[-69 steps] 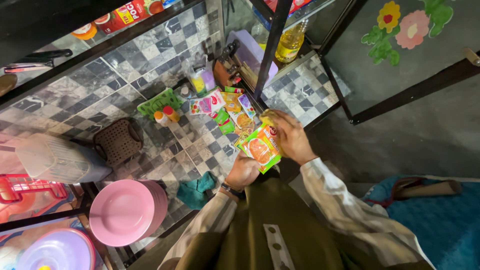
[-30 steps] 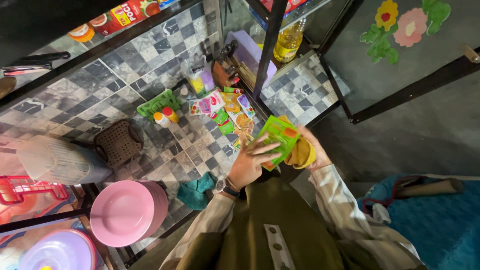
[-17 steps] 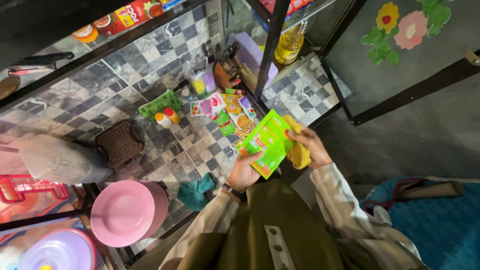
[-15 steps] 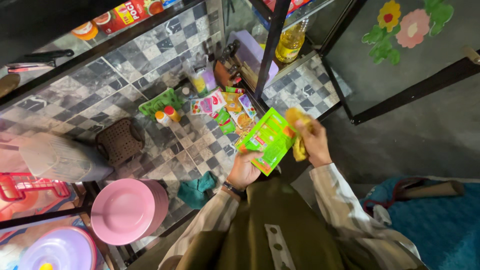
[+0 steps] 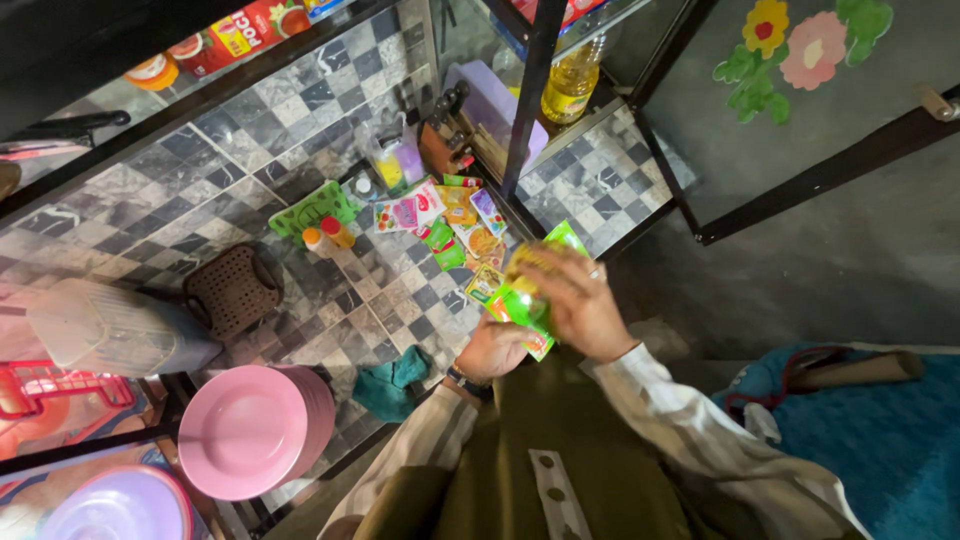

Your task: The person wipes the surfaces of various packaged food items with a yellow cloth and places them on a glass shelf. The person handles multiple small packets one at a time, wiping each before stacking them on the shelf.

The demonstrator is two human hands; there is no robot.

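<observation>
The packet [image 5: 527, 305] I hold is bright green with an orange and red patch at its lower corner, and the cloth [image 5: 528, 262] under my right hand [image 5: 578, 305] is mustard yellow. My sleeves [image 5: 668, 400] are pale beige with thin grey stripes; my vest [image 5: 520, 440] is olive green. The worktop [image 5: 200, 200] is tiled in a grey, black and white checker. On it lie sachets [image 5: 455, 215] in green, orange, pink and white. The stack of plates [image 5: 255, 430] is pink, the perforated basket [image 5: 232, 290] brown, the rag [image 5: 390, 378] teal. The oil bottle [image 5: 568, 85] is golden yellow. The glass door [image 5: 800, 110] bears yellow, pink and green flower stickers.
</observation>
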